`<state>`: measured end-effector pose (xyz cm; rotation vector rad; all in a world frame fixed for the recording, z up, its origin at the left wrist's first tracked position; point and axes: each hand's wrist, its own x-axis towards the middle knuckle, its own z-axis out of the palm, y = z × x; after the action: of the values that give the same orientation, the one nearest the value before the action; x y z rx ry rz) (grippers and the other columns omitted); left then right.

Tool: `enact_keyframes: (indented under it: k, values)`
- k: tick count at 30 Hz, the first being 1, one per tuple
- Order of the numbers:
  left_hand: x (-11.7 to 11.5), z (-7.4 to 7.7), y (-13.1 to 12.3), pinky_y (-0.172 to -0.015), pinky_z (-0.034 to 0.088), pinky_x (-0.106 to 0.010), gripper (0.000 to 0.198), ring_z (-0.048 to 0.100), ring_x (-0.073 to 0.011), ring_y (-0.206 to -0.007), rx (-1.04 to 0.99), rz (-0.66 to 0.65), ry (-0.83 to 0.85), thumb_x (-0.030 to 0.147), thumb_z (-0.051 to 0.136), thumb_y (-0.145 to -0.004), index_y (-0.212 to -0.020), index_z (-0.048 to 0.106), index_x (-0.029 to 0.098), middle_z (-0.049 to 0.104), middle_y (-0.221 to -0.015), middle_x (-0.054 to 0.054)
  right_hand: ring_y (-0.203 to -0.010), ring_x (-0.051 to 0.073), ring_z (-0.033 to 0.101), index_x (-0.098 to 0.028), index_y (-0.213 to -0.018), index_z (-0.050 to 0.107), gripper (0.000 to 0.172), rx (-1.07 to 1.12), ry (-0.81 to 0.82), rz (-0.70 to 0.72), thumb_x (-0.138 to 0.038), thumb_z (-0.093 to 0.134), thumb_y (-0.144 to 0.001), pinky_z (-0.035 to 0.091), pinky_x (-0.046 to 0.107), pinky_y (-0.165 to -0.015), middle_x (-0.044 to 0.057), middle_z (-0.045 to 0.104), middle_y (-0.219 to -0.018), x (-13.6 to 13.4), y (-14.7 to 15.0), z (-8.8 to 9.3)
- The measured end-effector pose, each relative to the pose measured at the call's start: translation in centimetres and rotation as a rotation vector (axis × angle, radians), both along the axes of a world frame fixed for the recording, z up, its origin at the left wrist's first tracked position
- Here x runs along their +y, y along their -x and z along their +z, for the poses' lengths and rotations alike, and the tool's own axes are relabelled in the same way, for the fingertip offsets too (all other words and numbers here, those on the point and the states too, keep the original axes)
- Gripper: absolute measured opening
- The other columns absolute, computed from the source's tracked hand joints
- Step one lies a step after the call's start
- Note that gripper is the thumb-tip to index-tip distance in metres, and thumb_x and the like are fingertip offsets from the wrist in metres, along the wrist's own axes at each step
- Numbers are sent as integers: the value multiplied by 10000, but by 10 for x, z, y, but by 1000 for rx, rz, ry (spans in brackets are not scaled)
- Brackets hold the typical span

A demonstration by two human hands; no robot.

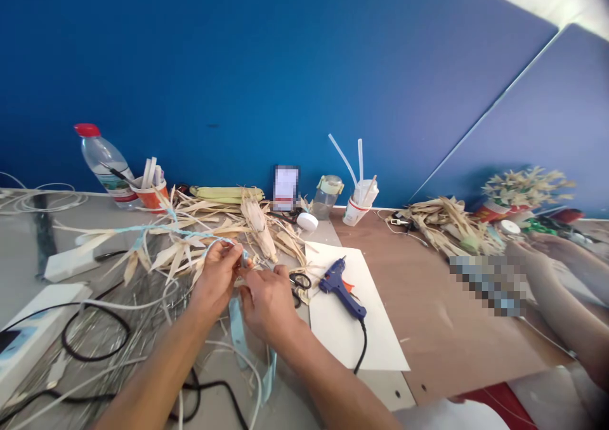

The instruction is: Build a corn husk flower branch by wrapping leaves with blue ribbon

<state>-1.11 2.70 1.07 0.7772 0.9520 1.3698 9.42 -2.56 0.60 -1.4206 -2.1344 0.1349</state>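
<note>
Pinching pale-blue tape (235, 325) between both hands. Left hand (216, 279): fingers closed on strand running up-left over corn husks (257, 224). Right hand (267, 300): curled shut on same tape at meeting point, slack loop hanging below wrist. Judgement: even tension, thumbs close, turns overlapping (exact contact hidden by fingers). Scissors (299, 283), glue gun (339, 285) just right of right hand.

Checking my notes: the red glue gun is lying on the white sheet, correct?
No, the glue gun is blue, not red; the head view shows it. It does lie on the white sheet.
</note>
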Motion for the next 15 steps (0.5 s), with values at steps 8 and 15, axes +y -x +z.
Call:
enact_keyframes:
  k: [8,15]
  values:
    - [-4,3,-2,-434,340,-156,238,445,-50,-445,-72,-67,-30,226,693,-669,-726,463,201,483,-532,87,-648,194,601,-168,-974,556,169,-76,42,56,-201,473,-830,287,335,-678,54,691,-764,-2,4,-1]
    - [-3,2,0,-414,306,-147,232,405,-31,-429,-62,-38,-30,241,687,-695,-736,461,205,448,-563,93,-747,189,615,-208,-970,628,192,116,135,141,-206,560,-791,334,319,-731,34,694,-799,-2,-4,8]
